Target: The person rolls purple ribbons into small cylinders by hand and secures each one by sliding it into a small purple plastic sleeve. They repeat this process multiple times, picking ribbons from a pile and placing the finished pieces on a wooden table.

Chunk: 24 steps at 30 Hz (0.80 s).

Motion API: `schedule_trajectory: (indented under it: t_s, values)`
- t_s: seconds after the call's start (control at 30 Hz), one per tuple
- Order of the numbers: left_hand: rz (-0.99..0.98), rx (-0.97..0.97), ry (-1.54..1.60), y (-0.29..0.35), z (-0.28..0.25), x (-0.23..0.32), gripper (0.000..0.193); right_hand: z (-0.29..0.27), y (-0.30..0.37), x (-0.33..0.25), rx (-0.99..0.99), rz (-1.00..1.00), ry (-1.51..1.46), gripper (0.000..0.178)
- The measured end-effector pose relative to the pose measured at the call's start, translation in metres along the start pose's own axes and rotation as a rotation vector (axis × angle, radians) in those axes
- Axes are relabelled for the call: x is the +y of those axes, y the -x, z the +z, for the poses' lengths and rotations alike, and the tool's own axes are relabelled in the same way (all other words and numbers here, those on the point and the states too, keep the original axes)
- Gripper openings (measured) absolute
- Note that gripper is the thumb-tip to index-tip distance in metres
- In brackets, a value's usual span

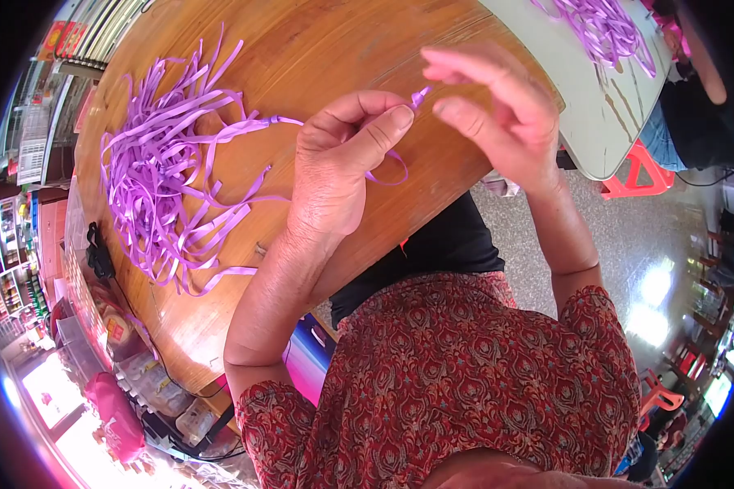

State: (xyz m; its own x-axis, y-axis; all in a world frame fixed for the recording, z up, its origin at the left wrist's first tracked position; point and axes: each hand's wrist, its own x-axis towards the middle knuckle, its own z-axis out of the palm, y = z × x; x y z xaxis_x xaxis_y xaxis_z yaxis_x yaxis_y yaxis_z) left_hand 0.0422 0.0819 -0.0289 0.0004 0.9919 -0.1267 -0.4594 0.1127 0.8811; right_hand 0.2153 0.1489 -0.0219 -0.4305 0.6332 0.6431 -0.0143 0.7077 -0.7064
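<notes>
My left hand (338, 155): thumb and index fingers pinched together on a purple ribbon (420, 96), short end poking out, over the right part of the wooden worktop (302, 49). My right hand (510, 126): fingers spread, thumb well apart, nothing visibly held, near that ribbon end. Tangled ribbon pile (159, 175) sits on the wooden worktop's left side. Second ribbon bundle (607, 34) and red stool (640, 174): both past its right edge.

Head fisheye, near, looks down over table (302, 57).
</notes>
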Motion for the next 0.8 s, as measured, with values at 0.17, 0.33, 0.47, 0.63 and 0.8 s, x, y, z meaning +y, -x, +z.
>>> schedule_trajectory:
  t_s: [0.17, 0.33, 0.47, 0.63, 0.8]
  values:
    - [0.005, -0.005, -0.037, 0.0, 0.004, 0.003, 0.011, -0.006, -0.007, 0.0, -0.163, -0.272, 0.379, 0.033]
    - [0.034, 0.05, -0.235, 0.001, 0.006, 0.001, 0.008, -0.014, -0.006, -0.001, -0.231, -0.318, 0.488, 0.026]
    - [0.074, 0.047, -0.275, 0.0, 0.004, 0.0, 0.007, -0.018, -0.006, 0.003, -0.241, -0.328, 0.533, 0.021]
    - [0.064, 0.041, -0.296, 0.0, 0.005, 0.001, 0.007, -0.027, -0.002, 0.003, -0.263, -0.255, 0.45, 0.024]
    - [0.004, 0.02, -0.211, 0.001, 0.005, 0.006, 0.007, -0.032, 0.003, 0.006, -0.23, -0.063, 0.252, 0.036]
